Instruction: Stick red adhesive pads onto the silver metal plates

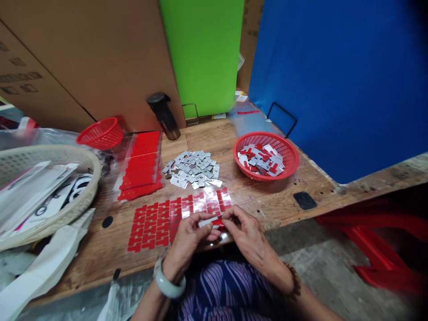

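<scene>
Near the edge of the wooden table point(103, 258), the left hand point(191, 232) pinches a small pale plate point(207, 222) while the right hand point(249, 232) grips a red piece point(219, 222) at its right end, a sheet of red cut-outs point(163, 223) lying just beyond, then a heap of silvery plates point(194, 168) and a red basket point(291, 158).

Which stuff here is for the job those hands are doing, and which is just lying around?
For the job, it seems:
silver tag in the left hand
red piece at the right hand
sheet of red shapes
tag pile
red bowl of tags
red stack

Probably just lying around:
black bottle
small red basket
big white basket
</scene>
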Motion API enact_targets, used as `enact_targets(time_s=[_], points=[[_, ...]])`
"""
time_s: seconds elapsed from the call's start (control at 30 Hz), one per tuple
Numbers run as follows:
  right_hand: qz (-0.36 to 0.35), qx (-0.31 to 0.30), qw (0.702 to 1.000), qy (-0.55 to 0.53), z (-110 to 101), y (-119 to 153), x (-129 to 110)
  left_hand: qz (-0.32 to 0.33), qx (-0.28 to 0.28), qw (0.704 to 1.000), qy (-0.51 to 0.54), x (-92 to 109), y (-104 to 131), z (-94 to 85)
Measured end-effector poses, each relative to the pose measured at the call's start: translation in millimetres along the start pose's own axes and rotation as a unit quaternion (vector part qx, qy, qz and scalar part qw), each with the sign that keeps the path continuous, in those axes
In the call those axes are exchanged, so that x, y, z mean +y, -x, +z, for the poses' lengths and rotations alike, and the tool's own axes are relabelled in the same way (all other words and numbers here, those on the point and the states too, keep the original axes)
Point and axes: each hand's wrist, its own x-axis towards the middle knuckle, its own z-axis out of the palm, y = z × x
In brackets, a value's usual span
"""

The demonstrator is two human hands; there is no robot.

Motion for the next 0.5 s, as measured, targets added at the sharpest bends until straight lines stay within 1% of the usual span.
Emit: enact_targets(time_s=[0.2,0.5], points=[[0.007,0.002,0.999,0.035,0.4,-2.6,-2.8,-0.022,0.006,1.0,0.012,-1.2,-0.4,-1.9],[-0.012,0.015,0.997,0.077,3.8,-3.1,1.3,-0.025,0.015,1.0,0.01,-2.0,0.6,-2.3]])
